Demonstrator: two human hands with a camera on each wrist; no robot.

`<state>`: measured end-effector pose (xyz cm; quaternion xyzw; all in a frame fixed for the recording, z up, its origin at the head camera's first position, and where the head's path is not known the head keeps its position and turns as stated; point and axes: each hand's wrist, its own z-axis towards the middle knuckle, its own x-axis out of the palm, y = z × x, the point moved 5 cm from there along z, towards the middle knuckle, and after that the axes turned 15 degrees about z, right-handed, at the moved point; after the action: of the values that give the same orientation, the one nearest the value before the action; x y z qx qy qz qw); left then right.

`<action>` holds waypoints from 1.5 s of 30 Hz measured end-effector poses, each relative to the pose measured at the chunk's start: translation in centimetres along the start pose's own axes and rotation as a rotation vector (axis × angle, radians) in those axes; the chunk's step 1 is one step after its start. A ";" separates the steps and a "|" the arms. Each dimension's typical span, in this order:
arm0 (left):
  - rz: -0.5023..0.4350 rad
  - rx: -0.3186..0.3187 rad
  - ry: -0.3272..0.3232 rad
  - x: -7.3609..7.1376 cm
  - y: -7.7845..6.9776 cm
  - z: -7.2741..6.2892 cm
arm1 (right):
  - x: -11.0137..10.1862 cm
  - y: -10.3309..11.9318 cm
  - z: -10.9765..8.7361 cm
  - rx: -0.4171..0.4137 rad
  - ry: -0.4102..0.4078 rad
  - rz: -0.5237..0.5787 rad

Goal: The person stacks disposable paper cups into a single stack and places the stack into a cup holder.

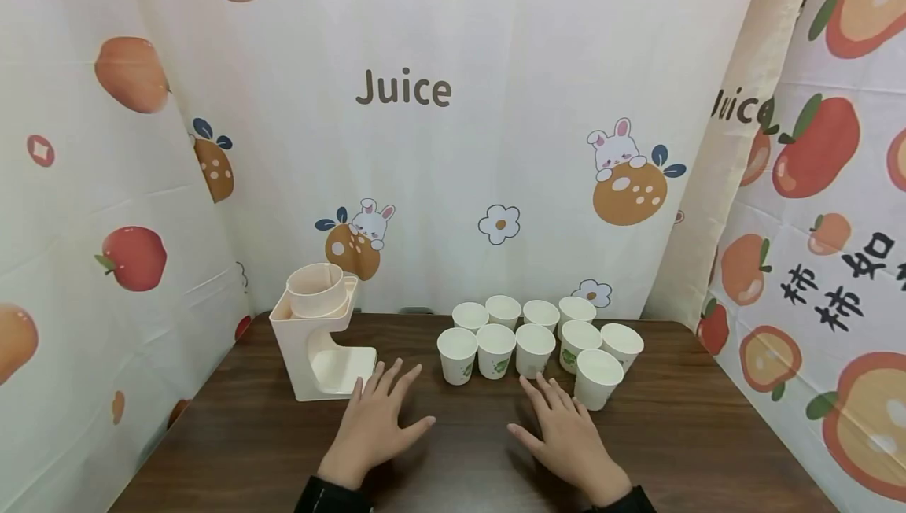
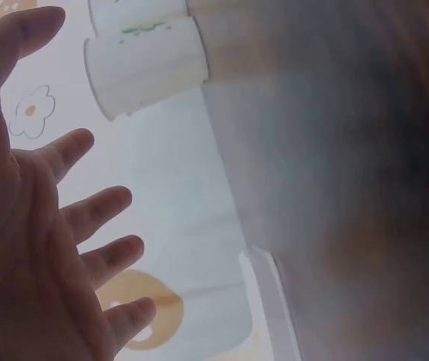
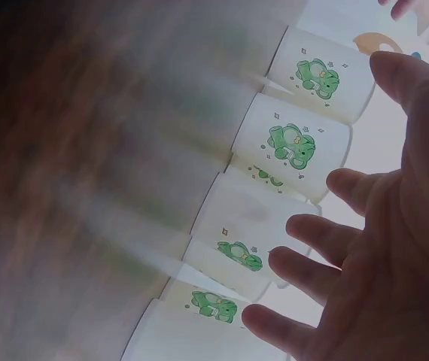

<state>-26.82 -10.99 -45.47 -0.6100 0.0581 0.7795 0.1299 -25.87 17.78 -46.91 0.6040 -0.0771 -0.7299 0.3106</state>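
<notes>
Both empty, fingers spread: my left hand [image 1: 374, 424] has a smooth, boxy holder [image 1: 297, 356] at eleven o'clock, my right hand [image 1: 566, 437] tapered cups [image 1: 533, 359] at twelve.

There are ten paper cups [image 1: 457, 356], one plastic stand [image 1: 300, 359], two bare hands [image 1: 377, 425], one wood-grain table [image 1: 453, 466] and two "Juice" prints [image 1: 403, 90].

Directly ahead of me, a white curtain [image 1: 552, 64] stands behind the far edge of the dark wood-grain table [image 1: 722, 426]. Near its middle I read the lettering "Juice" [image 1: 406, 91]. Below and to the right: a flower print [image 1: 499, 224], then a rabbit-and-fruit print [image 1: 630, 192]. The left panel [image 1: 64, 206] and right panel [image 1: 874, 206] bear fruit prints; the latter adds black characters [image 1: 841, 309].
</notes>
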 end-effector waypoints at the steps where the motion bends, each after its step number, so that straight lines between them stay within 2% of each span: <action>1: 0.001 -0.003 -0.002 -0.1 0.2 0.0 | 0.0 0.1 0.0 -0.002 0.000 -0.001; 10: -0.045 -0.053 -0.013 -1.1 2.7 0.1 | 0.3 0.8 0.4 -0.038 0.016 -0.006; 21: -0.087 -0.114 -0.091 -3.2 6.5 -0.5 | 1.2 1.5 0.9 -0.068 0.025 0.013; 29: -0.093 -0.159 -0.152 -4.9 9.0 -1.6 | 1.5 1.7 1.3 -0.068 0.042 0.011; 38: -0.150 -0.221 -0.098 -6.3 11.3 -2.6 | 1.5 1.8 1.6 -0.059 0.060 0.021; 45: -0.171 -0.290 -0.069 -6.4 14.0 -3.8 | 1.7 1.8 1.6 -0.066 0.071 0.037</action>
<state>-25.65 -26.23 -41.17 -0.5981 -0.1116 0.7862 0.1082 -26.86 14.99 -47.06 0.6174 -0.0529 -0.7044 0.3463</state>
